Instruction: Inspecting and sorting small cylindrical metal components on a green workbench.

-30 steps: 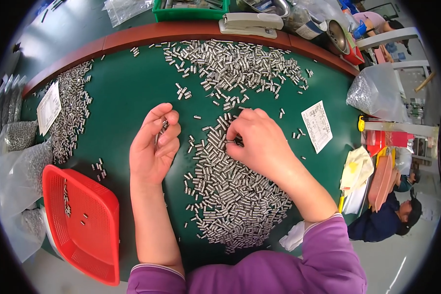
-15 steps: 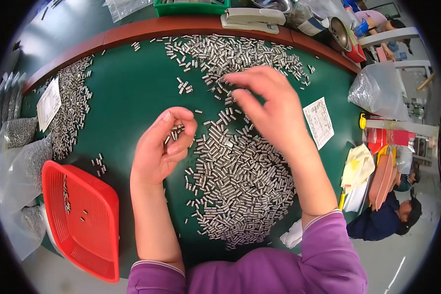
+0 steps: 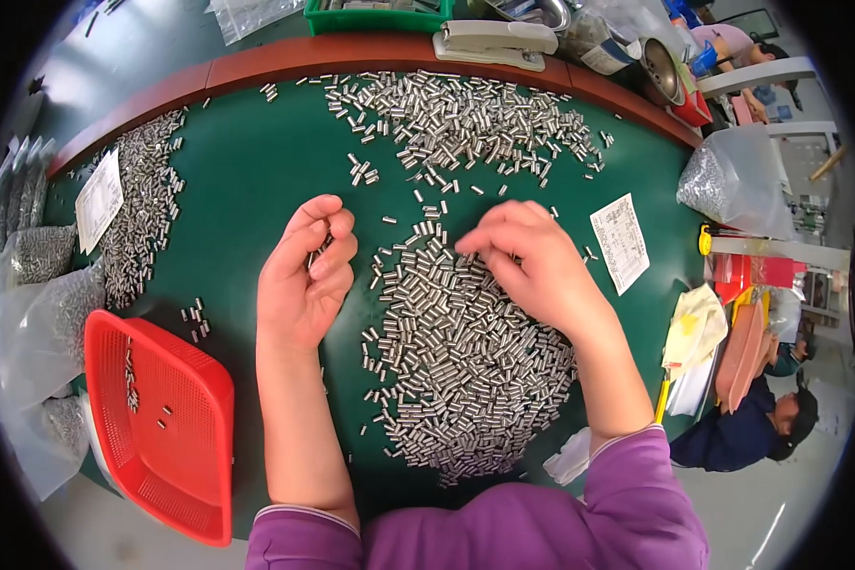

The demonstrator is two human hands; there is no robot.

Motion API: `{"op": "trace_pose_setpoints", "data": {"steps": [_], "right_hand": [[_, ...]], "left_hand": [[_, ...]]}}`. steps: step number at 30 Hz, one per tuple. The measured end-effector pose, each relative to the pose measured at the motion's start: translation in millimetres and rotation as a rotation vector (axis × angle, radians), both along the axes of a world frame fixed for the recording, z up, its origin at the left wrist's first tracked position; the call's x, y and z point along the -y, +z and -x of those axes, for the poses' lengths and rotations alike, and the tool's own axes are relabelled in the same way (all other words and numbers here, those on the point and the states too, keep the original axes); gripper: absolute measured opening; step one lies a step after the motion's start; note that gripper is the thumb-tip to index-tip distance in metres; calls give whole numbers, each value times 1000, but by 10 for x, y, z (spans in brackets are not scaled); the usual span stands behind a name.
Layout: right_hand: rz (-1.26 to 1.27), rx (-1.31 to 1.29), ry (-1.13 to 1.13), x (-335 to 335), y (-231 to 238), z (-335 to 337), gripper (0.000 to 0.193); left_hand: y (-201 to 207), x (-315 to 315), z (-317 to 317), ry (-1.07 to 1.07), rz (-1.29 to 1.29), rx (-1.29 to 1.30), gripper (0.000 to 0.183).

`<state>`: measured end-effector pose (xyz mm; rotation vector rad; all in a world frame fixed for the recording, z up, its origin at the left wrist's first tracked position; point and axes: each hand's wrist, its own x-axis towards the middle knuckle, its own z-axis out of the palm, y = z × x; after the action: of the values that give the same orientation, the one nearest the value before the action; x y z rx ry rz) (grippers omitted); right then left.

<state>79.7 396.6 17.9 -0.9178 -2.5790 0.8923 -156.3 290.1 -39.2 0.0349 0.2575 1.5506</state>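
Small shiny metal pins fill the curled fingers of my left hand (image 3: 299, 285), which is held up over the green tabletop (image 3: 247, 161). Some of the held metal pins (image 3: 322, 243) show between thumb and fingers. My right hand (image 3: 534, 261) is at the upper edge of the big near pile of pins (image 3: 475, 380). Its fingers are bent and drawn together, pointing left; whatever they may pinch is hidden. Beyond it a second pile of pins (image 3: 465, 119) lies along the table's far side, with a few loose pins scattered between the two piles.
A red plastic basket (image 3: 220, 370) with a few pins stands at lower left. Another pin heap (image 3: 138, 218) lies behind it, a paper slip (image 3: 99, 199) on top. A second slip (image 3: 620, 243) lies right. A wooden rim (image 3: 256, 66) borders the far edge, bearing a stapler (image 3: 497, 40).
My right hand has come back from the far pile toward the near pile, its fingers drawing closer together. My left hand has shifted slightly left, and its fingers have closed more over the pins.
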Motion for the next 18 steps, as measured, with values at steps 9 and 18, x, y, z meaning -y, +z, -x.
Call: {"op": "trace_pose_setpoints", "data": {"steps": [9, 18], "right_hand": [[-283, -140, -73, -145, -273, 314, 36], [-406, -140, -298, -419, -226, 58, 35]], "left_hand": [[29, -8, -11, 21, 49, 2, 23], [30, 54, -3, 46, 69, -13, 22]]}}
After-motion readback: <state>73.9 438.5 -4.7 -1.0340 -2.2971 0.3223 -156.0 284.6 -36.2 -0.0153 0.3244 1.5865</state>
